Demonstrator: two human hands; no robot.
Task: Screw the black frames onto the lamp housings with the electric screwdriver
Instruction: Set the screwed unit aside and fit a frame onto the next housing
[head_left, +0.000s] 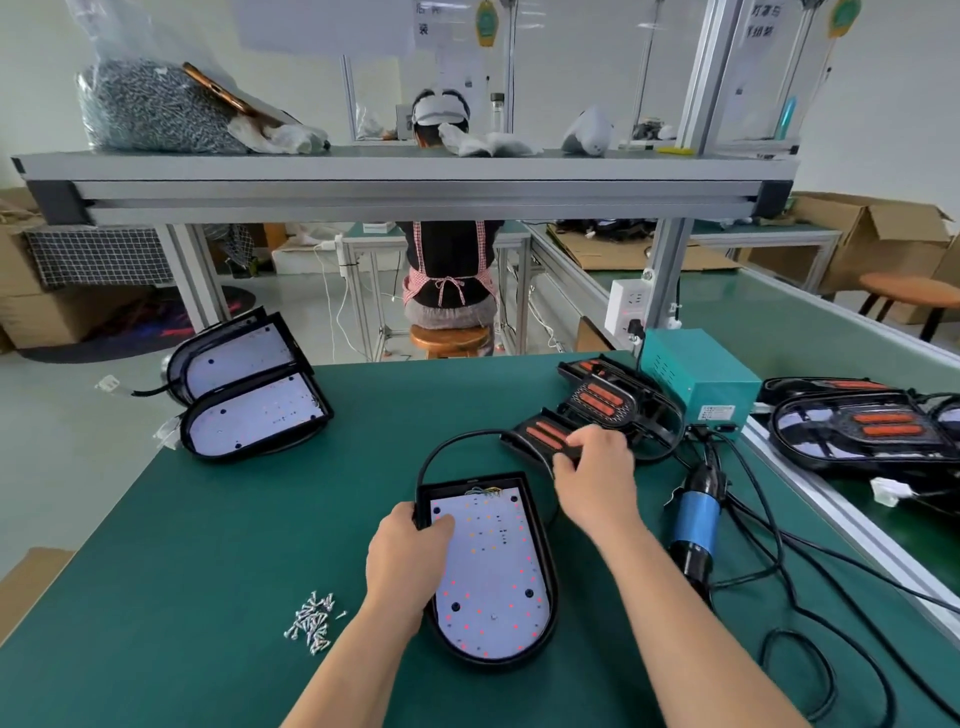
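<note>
screws (311, 621): loose pile near the front edge of the table (156, 519), left of my left arm. None driven here, as far as I can see.
left hand (410, 551): clamped on the left rim of the lamp housing (493, 571), thumb on the white board.
lamp housing: flat, mid-table toward the front edge, board side up, cable looping off its far end. No frame on it.
screwdriver (693, 525): lying on the table right of the housing, toward the right edge. Not in hand.
right hand (592, 478): beyond the housing, fingers curled onto the nearest black frame (540, 434).
black frame: bottom of a fanned stack (613, 405) toward the far right corner, not lifted clear yet.
spare housings (249, 384): two at the far left corner, boards bare, no frames.
teal box (696, 379): far right corner, behind the stack.
progress: early on this unit. Frame pickup is the step in hand; seating, screws and driving all left. Spares too.
</note>
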